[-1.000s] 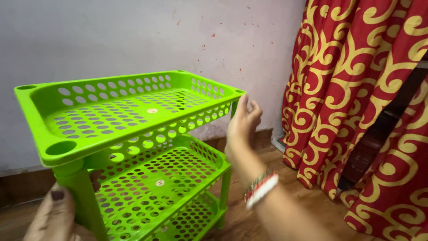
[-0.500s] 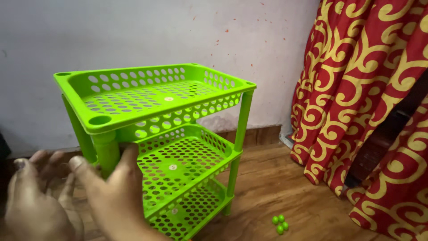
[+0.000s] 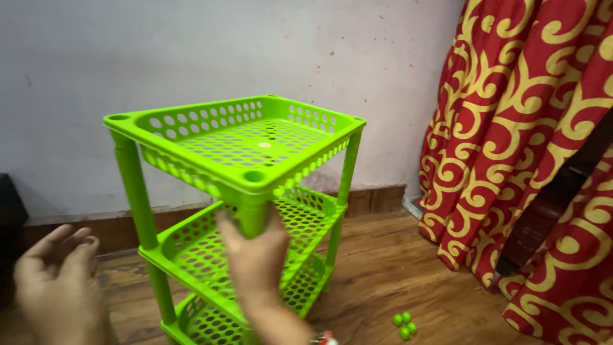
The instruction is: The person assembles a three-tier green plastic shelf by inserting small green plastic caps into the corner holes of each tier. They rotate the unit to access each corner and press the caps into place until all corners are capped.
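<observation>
A bright green plastic rack (image 3: 255, 137) with three perforated shelves stands on the wooden floor, one corner turned toward me. My right hand (image 3: 255, 252), with bangles at the wrist, is wrapped around the rack's near corner post just under the top shelf. Off to the lower left, my left hand (image 3: 57, 287) hovers with its fingers spread, holding nothing and a little apart from the rack's left post (image 3: 137, 191).
Several small green round caps (image 3: 404, 324) lie on the floor to the right of the rack. A red curtain with yellow swirls (image 3: 530, 147) hangs at the right. A pale wall (image 3: 191, 51) with a wooden skirting stands behind the rack. A dark object (image 3: 9, 217) sits at the far left.
The rack has turned so that a corner post now faces me. My right hand moved from the far right side to that near post. My left hand came off the post and drew back left.
</observation>
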